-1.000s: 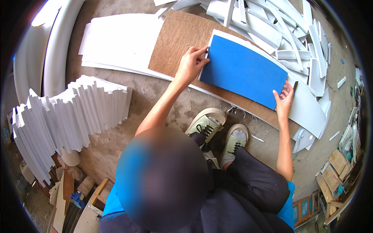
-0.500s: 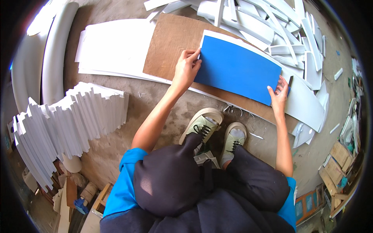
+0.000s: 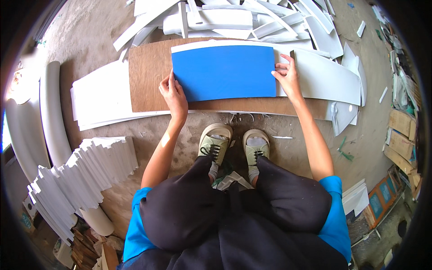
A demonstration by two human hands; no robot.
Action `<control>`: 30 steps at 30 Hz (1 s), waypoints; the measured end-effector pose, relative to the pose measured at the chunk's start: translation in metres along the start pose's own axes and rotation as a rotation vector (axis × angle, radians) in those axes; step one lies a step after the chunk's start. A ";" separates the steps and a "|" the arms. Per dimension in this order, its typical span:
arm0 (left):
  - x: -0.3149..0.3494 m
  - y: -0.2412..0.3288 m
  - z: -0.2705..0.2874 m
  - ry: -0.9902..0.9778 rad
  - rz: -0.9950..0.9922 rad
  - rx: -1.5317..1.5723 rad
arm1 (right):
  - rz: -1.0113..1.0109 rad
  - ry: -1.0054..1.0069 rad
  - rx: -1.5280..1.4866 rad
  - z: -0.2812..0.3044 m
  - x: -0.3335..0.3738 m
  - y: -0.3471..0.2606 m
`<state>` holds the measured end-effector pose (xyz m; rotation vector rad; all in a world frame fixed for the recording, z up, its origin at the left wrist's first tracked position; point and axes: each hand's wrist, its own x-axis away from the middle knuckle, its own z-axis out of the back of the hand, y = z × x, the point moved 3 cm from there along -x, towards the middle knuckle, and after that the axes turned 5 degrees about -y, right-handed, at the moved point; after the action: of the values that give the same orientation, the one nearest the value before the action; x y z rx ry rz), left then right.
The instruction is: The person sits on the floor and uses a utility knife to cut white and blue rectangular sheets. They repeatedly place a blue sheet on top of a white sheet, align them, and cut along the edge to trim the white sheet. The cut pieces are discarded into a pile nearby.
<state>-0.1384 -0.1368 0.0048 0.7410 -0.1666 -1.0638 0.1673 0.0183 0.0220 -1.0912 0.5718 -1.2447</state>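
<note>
A blue rectangular sheet lies before me on top of white sheet material, whose edge shows as a strip along its far side. My left hand is at the sheet's left edge, its fingers close together and pinching that side. Across from it, my right hand has thumb and a finger on the right edge, while the index finger sticks out. Beneath is a brown wooden board. Just beyond the right fingers lies a narrow dark strip, too small to name.
White sheets stick out under the board. Behind it is a heap of white offcuts. A row of stacked white strips stands at left, near thick white rolls. Cardboard pieces lie at far right. My shoes are close to the board.
My view has turned, so the board and blue sheet now look level. My right hand has gone from the near right corner farther up the right edge; my left hand sits lower on its edge.
</note>
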 end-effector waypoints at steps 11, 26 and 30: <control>-0.008 0.036 0.003 -0.499 -0.562 -0.600 | -0.078 -0.093 0.165 0.002 -0.010 0.000; 0.003 0.165 -0.082 -0.671 -0.785 -0.308 | -0.044 -0.098 0.048 0.006 -0.013 0.008; 0.001 0.164 -0.082 -0.632 -0.783 -0.278 | 0.021 -0.007 0.030 0.009 0.002 0.000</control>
<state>0.0204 -0.0548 0.0454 0.1743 -0.2686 -2.0098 0.1757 0.0195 0.0258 -1.0613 0.5565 -1.2274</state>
